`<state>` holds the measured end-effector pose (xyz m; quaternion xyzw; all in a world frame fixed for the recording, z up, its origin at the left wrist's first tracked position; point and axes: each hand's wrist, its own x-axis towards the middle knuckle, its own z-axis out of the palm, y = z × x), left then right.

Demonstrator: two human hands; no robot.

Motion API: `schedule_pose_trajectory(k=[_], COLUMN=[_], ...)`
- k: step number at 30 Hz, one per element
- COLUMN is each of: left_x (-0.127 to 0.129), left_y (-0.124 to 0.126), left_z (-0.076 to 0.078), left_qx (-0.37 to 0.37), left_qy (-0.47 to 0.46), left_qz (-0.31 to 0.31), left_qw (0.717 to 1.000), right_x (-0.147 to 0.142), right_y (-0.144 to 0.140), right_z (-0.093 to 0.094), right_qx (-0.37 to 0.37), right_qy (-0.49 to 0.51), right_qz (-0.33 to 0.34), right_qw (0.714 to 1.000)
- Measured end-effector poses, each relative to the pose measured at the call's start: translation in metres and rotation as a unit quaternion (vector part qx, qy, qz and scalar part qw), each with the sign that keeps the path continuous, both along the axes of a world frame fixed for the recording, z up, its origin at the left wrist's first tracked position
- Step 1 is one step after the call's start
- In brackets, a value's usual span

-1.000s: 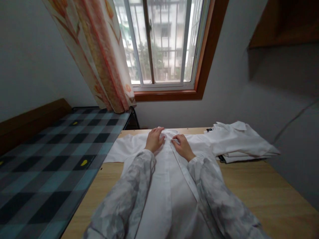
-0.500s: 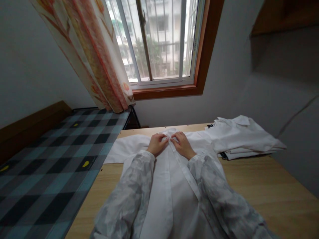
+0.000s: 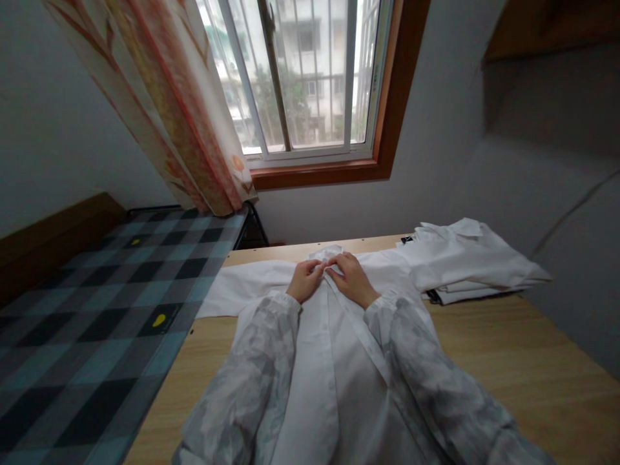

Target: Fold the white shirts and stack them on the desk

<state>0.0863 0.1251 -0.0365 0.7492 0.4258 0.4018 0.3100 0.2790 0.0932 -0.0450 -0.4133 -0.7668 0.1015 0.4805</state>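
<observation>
Both hands have come closer together since before, and now the left hand (image 3: pixel 304 281) and right hand (image 3: pixel 353 279) pinch the top of the white shirt (image 3: pixel 339 361) lying flat on the table (image 3: pixel 508 361) under them, soft, light, floppy cloth best held by its edges.

left hand (image 3: pixel 304 280) | fingers curled since 1 s ago | closer to right hand (image 3: pixel 353 279)

Smooth white cloth shirt (image 3: pixel 317 361), matt pale wood table (image 3: pixel 508 361), checked woven bedcover (image 3: pixel 97 303)
</observation>
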Motion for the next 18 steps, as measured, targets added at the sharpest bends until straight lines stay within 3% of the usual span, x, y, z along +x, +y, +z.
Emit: schedule_pose_trajectory(k=[12,18], left_x=[-0.004,-0.004], left_y=[0.002,-0.007], left_z=[-0.003,0.006], left_qx=[-0.047,0.008], left_qy=[-0.054,-0.011], left_qz=[-0.035,-0.025], left_qw=[0.997,1.0], right_x=[0.003,0.006], right_y=[0.003,0.007], right_z=[-0.004,-0.004], right_qx=[0.023,-0.004], right_qy=[-0.007,0.052], right_qz=[-0.021,-0.002], right_qw=[1.0,0.999])
